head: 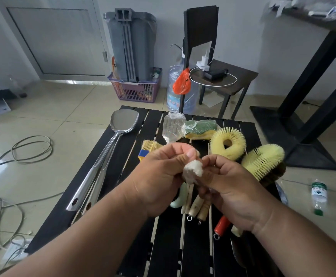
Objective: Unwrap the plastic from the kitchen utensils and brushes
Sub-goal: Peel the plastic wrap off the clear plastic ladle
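Both hands meet above the black slatted table. My left hand and my right hand pinch a small brush with a white fluffy head and a pale wooden handle; whether plastic still covers it I cannot tell. Below lie several wooden brush handles and an orange handle. Two yellow bristle brushes lie to the right. A green-yellow sponge in plastic wrap and a crumpled clear wrapper sit at the far edge. A steel spatula lies left, a blue-banded pastry brush beside it.
Cables trail over the tiled floor on the left. A small water bottle lies on the floor at right. Behind the table stand a dark chair, a large water jug, a purple basket and a grey bin.
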